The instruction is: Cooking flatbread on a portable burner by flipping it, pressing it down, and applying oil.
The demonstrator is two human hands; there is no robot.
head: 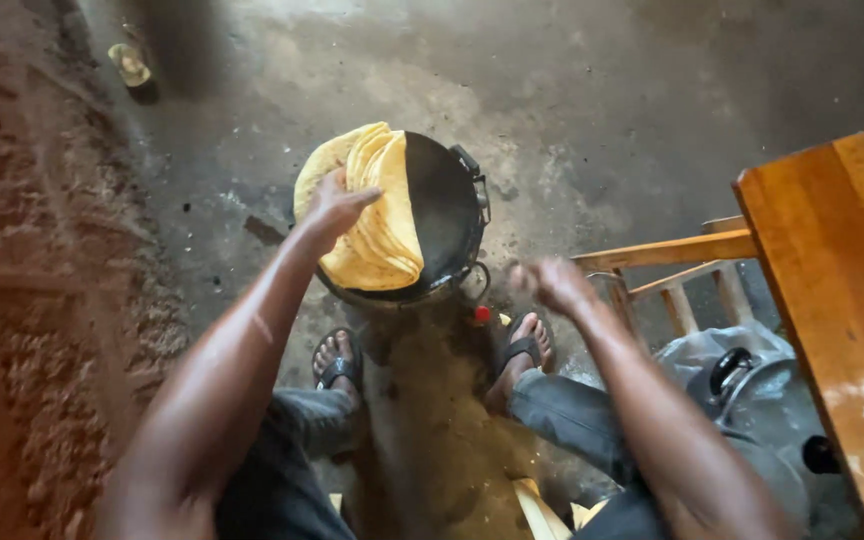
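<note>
A round black pan sits low on the concrete floor in front of my feet. A large yellow flatbread, folded over itself, lies on the pan's left half. My left hand grips the flatbread's left edge and lifts it. My right hand hovers to the right of the pan, blurred, with loosely curled fingers and nothing in it.
A wooden table and a wooden stool frame stand at the right. A metal pot with a lid sits under the table beside a plastic bag. A small red cap lies by my right foot. A rough earthen wall runs along the left.
</note>
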